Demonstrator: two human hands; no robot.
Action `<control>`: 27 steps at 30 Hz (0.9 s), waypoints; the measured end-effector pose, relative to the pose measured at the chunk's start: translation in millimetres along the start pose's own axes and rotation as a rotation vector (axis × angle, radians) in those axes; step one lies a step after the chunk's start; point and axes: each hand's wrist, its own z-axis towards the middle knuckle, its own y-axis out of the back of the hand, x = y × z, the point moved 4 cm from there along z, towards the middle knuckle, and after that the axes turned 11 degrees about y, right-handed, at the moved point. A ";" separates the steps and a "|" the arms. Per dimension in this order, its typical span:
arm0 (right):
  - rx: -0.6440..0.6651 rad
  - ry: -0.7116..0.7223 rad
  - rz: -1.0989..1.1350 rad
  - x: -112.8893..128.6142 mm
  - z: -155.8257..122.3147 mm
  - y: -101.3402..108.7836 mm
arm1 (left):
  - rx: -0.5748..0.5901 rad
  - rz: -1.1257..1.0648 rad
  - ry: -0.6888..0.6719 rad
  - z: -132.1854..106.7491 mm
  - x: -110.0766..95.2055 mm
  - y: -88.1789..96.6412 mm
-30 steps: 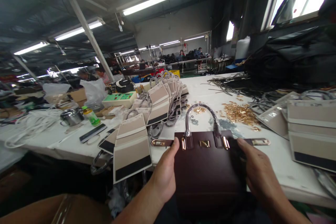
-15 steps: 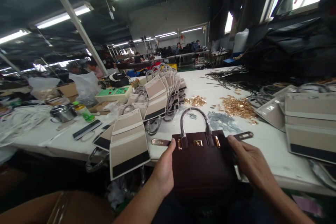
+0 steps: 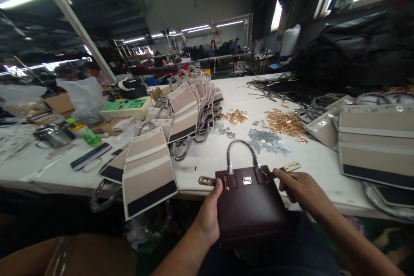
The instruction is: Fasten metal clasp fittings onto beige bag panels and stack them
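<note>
A dark brown handbag (image 3: 249, 209) with a plastic-wrapped handle (image 3: 242, 143) and gold fittings stands upright in front of me at the table's edge. My left hand (image 3: 210, 213) grips its left side, thumb on the front near the top corner. A short strap with a gold end plate (image 3: 206, 180) sticks out to the left above that thumb. On the other side, my right hand (image 3: 299, 187) pinches the right strap (image 3: 278, 172), whose gold slotted plate (image 3: 292, 166) points outward beyond the fingers. A gold clasp (image 3: 247, 180) sits at the bag's top middle.
Behind the bag, the white table (image 3: 200, 172) carries gold metal pieces (image 3: 284, 121) and grey flat pieces (image 3: 267, 141). Beige bag panels (image 3: 150, 172) are stacked to the left, more panels (image 3: 375, 142) to the right. A bottle (image 3: 84, 131) and a green-topped machine (image 3: 126, 105) stand farther left.
My right hand has shifted from the bag's side edge to the right strap. The bag tilts a little differently, its clasp now shining. The camera view has turned slightly right.
</note>
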 end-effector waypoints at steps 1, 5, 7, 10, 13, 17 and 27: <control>0.004 -0.030 0.148 3.5 -3.6 -1.3 | 0.040 0.022 -0.017 -1.2 -0.8 -2.3; -0.047 -0.096 0.637 17.1 -16.2 -10.9 | 0.145 0.095 -0.083 -4.8 -4.6 -10.3; -0.118 -0.055 0.661 25.5 -20.7 -10.9 | 0.177 0.114 -0.097 -5.4 -5.9 -14.0; -0.157 0.061 0.430 41.0 -25.0 -5.6 | 0.225 0.143 -0.101 -6.0 -7.0 -22.1; -0.258 0.206 0.168 53.4 -27.3 3.8 | 0.236 0.168 -0.105 -7.1 -7.9 -32.7; -0.378 0.342 0.000 54.3 -31.4 10.9 | 0.219 0.177 -0.114 -10.6 -6.5 -42.0; -0.239 0.387 -0.376 38.4 -36.9 19.8 | 0.025 0.272 -0.136 -32.5 19.2 -30.2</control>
